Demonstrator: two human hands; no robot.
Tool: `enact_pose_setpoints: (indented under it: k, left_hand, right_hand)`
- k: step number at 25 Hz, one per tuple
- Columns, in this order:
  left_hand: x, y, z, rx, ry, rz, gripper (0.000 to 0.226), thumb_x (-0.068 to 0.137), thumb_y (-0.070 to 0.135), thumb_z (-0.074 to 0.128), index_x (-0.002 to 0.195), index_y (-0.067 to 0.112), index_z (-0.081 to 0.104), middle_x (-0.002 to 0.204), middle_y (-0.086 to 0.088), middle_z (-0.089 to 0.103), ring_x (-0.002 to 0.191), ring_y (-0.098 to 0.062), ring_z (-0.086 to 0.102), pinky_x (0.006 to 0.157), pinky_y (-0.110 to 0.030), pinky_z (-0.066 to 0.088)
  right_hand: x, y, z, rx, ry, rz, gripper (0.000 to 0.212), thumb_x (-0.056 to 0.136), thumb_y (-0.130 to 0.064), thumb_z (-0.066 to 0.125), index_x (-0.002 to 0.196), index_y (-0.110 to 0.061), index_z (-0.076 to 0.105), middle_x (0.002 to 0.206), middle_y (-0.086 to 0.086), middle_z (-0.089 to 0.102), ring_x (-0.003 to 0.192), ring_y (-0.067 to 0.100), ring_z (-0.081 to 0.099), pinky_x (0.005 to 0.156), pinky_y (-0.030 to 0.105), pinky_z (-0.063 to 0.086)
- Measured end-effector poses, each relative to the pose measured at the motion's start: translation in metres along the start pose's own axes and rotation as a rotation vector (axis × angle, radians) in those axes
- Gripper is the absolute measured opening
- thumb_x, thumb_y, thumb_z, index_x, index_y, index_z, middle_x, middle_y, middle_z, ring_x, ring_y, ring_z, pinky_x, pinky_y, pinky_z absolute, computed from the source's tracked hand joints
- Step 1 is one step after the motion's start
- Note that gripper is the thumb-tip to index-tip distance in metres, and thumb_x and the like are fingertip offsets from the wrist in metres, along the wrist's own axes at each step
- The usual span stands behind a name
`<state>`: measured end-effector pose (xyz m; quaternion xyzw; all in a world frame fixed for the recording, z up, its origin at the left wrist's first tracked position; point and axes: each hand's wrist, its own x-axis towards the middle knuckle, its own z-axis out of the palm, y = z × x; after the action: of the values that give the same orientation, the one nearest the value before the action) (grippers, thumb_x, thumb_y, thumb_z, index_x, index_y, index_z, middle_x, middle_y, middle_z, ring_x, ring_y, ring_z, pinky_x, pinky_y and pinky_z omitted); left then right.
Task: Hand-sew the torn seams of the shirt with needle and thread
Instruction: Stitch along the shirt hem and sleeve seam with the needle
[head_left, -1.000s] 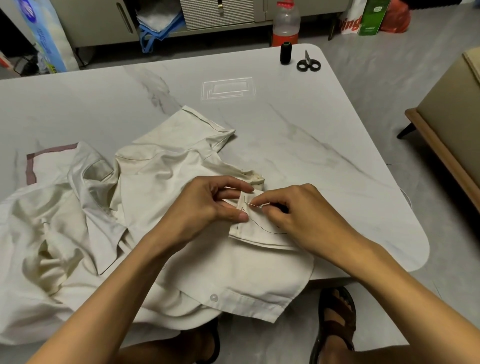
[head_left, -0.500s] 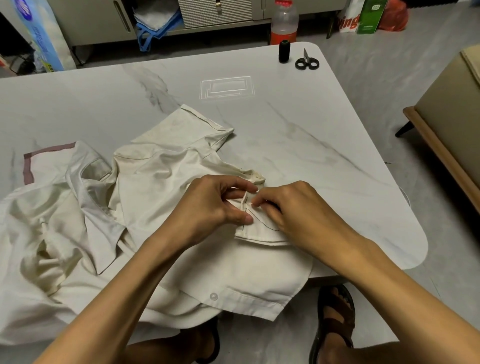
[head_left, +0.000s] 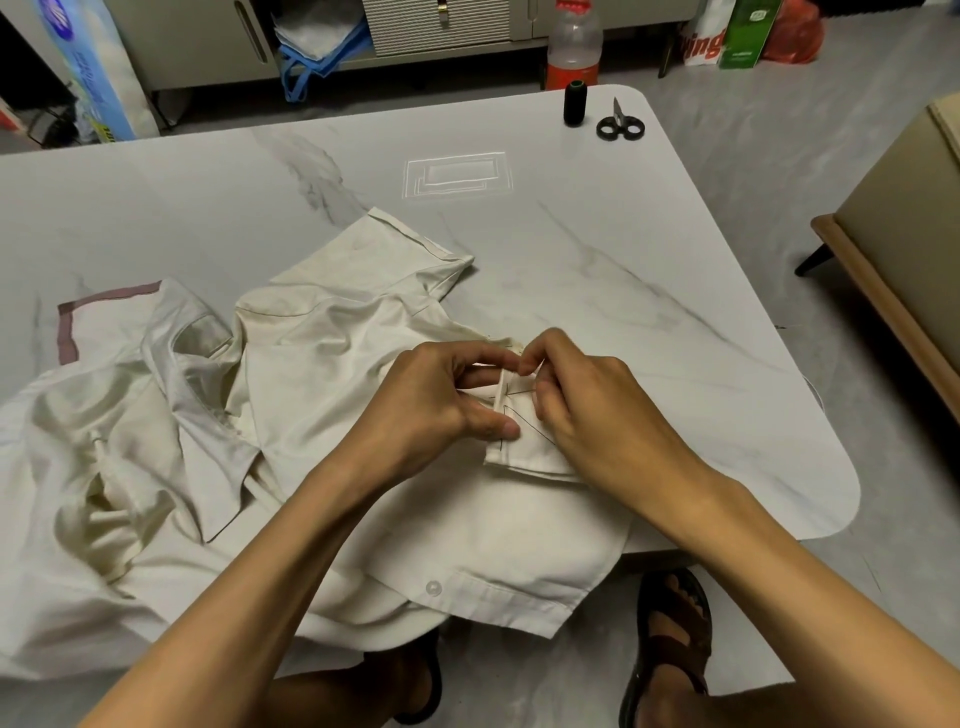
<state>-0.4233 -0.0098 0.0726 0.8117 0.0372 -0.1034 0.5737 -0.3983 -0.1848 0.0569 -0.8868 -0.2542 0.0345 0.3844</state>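
A cream shirt (head_left: 311, 415) lies crumpled on the marble table (head_left: 597, 249), its hem hanging over the near edge. My left hand (head_left: 441, 410) pinches a folded seam edge (head_left: 500, 410) of the shirt between thumb and fingers. My right hand (head_left: 592, 410) is right beside it, fingertips pinched together at the top of the seam, apparently on the needle, which is too thin to make out. Dark thread (head_left: 519, 410) runs in loose lines across the fabric between the hands.
A black thread spool (head_left: 575, 103) and small black scissors (head_left: 620, 124) sit at the table's far right corner. A bottle (head_left: 574, 44) and bags stand on the floor beyond. A beige seat (head_left: 904, 249) is at the right. My sandalled feet (head_left: 670, 644) show under the table edge.
My right hand has moved up and left along the seam, from the fabric's middle to its top edge beside my left fingers. The left hand keeps its pinch on the seam.
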Motion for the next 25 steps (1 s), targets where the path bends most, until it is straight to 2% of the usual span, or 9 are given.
enact_pose_setpoints:
  k: [4,7,9,13,15,17,19,22,25]
  left_hand:
    - [0.001,0.0,0.002,0.027,-0.001,0.004,0.056,0.061,-0.007,0.088,0.111,0.016,0.074,0.111,0.007,0.075,0.108,-0.002,0.068,0.091,-0.038,0.058]
    - [-0.001,0.002,0.005,0.032,-0.013,0.02,0.051,0.065,-0.009,0.085,0.104,0.02,0.074,0.104,0.006,0.077,0.086,0.001,0.072,0.078,-0.03,0.059]
    - [-0.003,0.005,0.009,0.075,0.017,0.068,0.047,0.07,-0.006,0.083,0.106,0.024,0.072,0.103,0.01,0.076,0.081,0.003,0.071,0.069,-0.024,0.057]
    - [-0.002,0.005,0.002,-0.067,0.241,0.104,0.031,0.092,0.005,0.066,0.117,0.021,0.065,0.103,0.002,0.076,0.067,-0.021,0.073,0.055,-0.028,0.053]
    - [0.001,0.0,0.0,-0.197,0.363,0.068,0.022,0.098,0.001,0.054,0.112,0.014,0.064,0.098,-0.001,0.077,0.061,-0.021,0.067,0.052,-0.026,0.049]
    - [0.001,-0.002,0.007,-0.336,0.351,0.005,0.019,0.096,-0.003,0.054,0.105,0.009,0.066,0.095,-0.003,0.077,0.063,-0.016,0.064,0.053,-0.022,0.048]
    - [0.001,-0.002,0.019,-0.477,0.24,-0.04,0.016,0.092,-0.002,0.062,0.103,0.008,0.068,0.094,-0.005,0.076,0.071,-0.012,0.066,0.06,-0.021,0.051]
    - [0.002,0.001,0.034,-0.638,0.127,-0.044,0.015,0.087,0.006,0.069,0.102,0.007,0.069,0.093,-0.007,0.075,0.084,-0.016,0.068,0.075,-0.026,0.053]
    - [0.003,0.004,0.042,-0.741,0.158,-0.038,0.01,0.085,0.008,0.068,0.095,0.007,0.068,0.082,-0.005,0.074,0.074,-0.013,0.069,0.072,-0.024,0.056]
  right_hand:
    - [-0.002,-0.002,-0.001,0.021,0.01,-0.042,0.019,0.092,-0.007,0.045,0.1,-0.023,0.037,0.066,0.001,0.054,0.061,0.023,0.05,0.058,0.041,0.042]
    - [-0.002,-0.006,0.002,0.006,0.003,-0.099,0.02,0.092,-0.006,0.046,0.099,-0.021,0.035,0.063,-0.003,0.05,0.058,0.021,0.049,0.055,0.037,0.039]
    - [-0.001,-0.006,0.003,0.002,0.008,-0.106,0.021,0.091,-0.006,0.047,0.098,-0.022,0.035,0.062,-0.005,0.049,0.056,0.018,0.048,0.053,0.034,0.037]
    - [0.002,-0.001,-0.011,0.186,0.097,0.066,0.02,0.092,-0.005,0.048,0.095,-0.021,0.037,0.063,0.004,0.054,0.055,0.017,0.046,0.053,0.029,0.036]
    - [0.004,-0.001,-0.019,0.424,0.115,0.197,0.019,0.093,-0.002,0.049,0.094,-0.018,0.038,0.065,0.008,0.058,0.059,0.021,0.049,0.059,0.031,0.04]
    - [0.005,-0.002,-0.021,0.676,0.105,0.26,0.021,0.093,0.003,0.048,0.095,-0.014,0.037,0.065,0.004,0.057,0.06,0.018,0.047,0.061,0.027,0.042]
    - [0.006,-0.002,-0.021,0.822,0.103,0.28,0.023,0.094,0.006,0.047,0.096,-0.014,0.038,0.066,0.004,0.056,0.061,0.017,0.047,0.061,0.025,0.042]
    - [0.007,-0.002,-0.02,0.889,0.098,0.297,0.023,0.094,0.006,0.048,0.098,-0.014,0.038,0.068,0.008,0.056,0.06,0.018,0.047,0.062,0.027,0.042]
    - [0.007,-0.004,-0.02,0.894,0.096,0.29,0.023,0.094,0.006,0.047,0.099,-0.014,0.038,0.067,0.007,0.056,0.061,0.018,0.047,0.063,0.028,0.042]
